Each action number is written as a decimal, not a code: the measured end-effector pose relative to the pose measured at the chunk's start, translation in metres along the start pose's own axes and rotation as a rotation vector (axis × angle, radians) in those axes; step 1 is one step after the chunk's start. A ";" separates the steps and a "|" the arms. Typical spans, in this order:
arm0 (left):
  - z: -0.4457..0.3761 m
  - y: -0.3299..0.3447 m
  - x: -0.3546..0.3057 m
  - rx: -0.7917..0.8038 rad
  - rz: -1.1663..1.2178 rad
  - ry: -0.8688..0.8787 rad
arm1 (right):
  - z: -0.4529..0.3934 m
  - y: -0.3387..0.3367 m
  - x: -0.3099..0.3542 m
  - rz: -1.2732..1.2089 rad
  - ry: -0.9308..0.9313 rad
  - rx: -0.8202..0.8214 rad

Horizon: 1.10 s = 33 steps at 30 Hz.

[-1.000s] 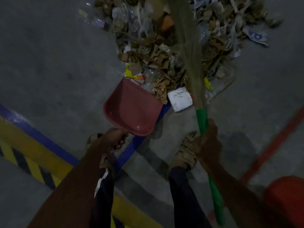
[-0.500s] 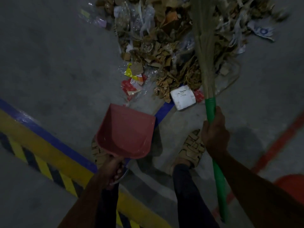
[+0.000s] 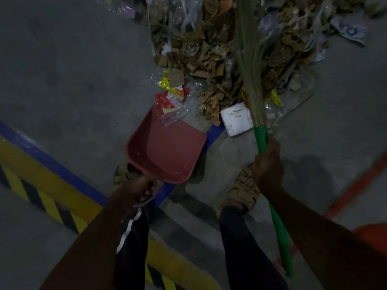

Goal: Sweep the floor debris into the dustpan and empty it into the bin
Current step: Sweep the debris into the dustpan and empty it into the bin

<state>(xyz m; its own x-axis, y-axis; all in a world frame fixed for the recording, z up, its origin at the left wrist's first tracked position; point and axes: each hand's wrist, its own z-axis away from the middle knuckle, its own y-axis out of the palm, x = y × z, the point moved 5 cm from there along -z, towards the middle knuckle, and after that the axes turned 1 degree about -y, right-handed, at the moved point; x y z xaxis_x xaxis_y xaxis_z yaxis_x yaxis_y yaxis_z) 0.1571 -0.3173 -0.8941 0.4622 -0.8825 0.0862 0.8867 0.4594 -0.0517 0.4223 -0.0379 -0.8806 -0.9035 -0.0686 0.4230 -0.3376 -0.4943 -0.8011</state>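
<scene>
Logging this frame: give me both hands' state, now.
Left hand: closed, gripping the red dustpan by its handle.
Right hand: closed, gripping the broom by its green handle.

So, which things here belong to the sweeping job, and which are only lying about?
For the job: dustpan, broom, debris pile, left hand, right hand.
Lying about: blue floor line, yellow-black striped marking, red floor line.
</scene>
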 end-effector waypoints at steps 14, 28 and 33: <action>-0.029 0.004 -0.096 -0.028 -0.164 0.119 | 0.004 -0.006 -0.015 -0.098 0.202 -0.136; -0.027 0.031 -0.113 -0.052 -0.265 0.185 | 0.012 0.024 -0.022 0.263 0.075 0.049; -0.030 0.037 -0.113 -0.059 -0.261 0.203 | 0.017 0.018 -0.015 0.227 0.039 -0.002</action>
<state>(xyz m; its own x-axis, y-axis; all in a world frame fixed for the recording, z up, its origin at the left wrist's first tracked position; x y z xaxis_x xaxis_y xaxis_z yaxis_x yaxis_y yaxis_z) 0.1381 -0.2037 -0.9354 0.2038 -0.9743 -0.0955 0.9704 0.2140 -0.1121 0.4346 -0.0609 -0.8943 -0.9659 -0.1436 0.2154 -0.1254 -0.4681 -0.8747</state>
